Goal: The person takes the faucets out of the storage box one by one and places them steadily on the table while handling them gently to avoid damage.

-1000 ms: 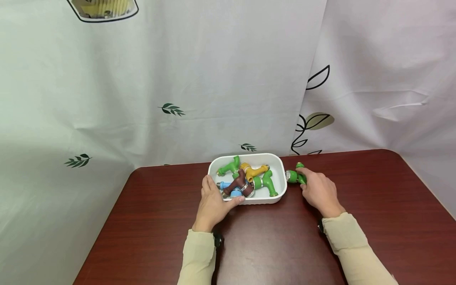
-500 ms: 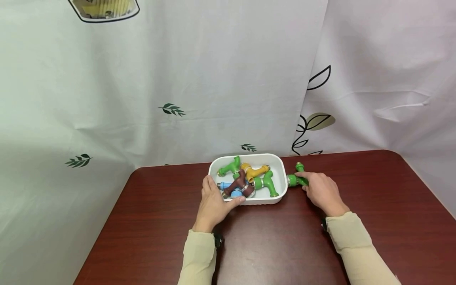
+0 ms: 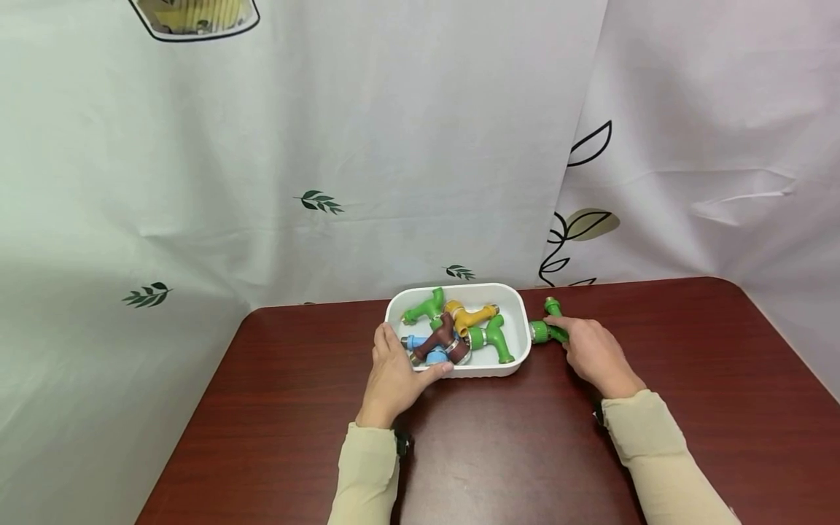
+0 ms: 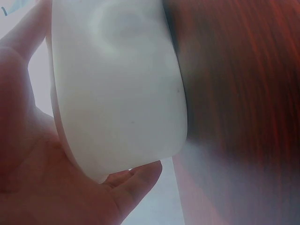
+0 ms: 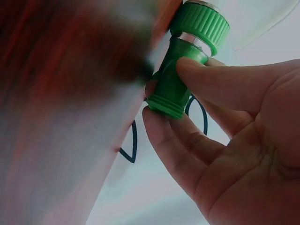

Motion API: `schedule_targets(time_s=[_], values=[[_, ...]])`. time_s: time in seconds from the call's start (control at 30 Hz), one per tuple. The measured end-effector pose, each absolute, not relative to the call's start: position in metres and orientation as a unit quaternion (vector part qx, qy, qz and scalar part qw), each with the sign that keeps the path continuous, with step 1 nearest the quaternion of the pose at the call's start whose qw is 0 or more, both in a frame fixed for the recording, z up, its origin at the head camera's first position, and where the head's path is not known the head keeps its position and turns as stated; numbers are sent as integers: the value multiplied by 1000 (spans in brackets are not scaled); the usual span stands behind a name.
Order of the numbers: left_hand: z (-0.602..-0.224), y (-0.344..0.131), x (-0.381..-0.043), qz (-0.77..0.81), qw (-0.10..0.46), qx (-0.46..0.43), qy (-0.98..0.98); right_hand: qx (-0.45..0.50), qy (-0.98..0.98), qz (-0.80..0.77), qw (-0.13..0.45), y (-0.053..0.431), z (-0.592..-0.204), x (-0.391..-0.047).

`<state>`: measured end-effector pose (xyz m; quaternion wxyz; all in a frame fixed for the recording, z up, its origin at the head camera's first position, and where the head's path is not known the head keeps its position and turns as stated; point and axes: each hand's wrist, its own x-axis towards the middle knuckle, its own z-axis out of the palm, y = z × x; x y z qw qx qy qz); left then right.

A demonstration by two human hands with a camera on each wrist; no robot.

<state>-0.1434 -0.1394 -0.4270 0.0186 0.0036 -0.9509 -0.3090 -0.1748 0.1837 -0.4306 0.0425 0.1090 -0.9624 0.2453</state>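
Note:
My left hand (image 3: pixel 390 379) grips the near left corner of a white plastic tray (image 3: pixel 523 343), thumb along the front and fingers around the left end. In the left wrist view the tray wall (image 4: pixel 122 89) fills the space between thumb and fingers. Inside the tray lie plastic water taps: a yellow tap (image 3: pixel 469 319), a brown tap (image 3: pixel 441 339), a partly hidden blue tap (image 3: pixel 415 341) and green taps (image 3: pixel 495 339). Just right of the tray, my right hand (image 3: pixel 596 355) pinches another green tap (image 5: pixel 173 79) between thumb and fingers, its ribbed knob close to the tray's right end.
Everything stands on a dark red-brown wooden table (image 3: pixel 289 430) near its back edge. A pale curtain (image 3: pixel 420 146) with leaf prints hangs right behind the table. Table surface extends left, right and in front of the tray.
My right hand has shifted slightly to the right with the green tap, which has turned a little. The left hand and the tray stay in place.

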Motion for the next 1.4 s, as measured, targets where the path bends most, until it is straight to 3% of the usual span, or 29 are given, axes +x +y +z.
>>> schedule_targets(time_s=[1.0,1.4], values=[[-429,-140,-144,-312,12,1,-950,126,-957,255,59,183,-435,-172],[-427,-140,-144,-313,11,1,-950,121,-951,266,100,178,-427,-169]])
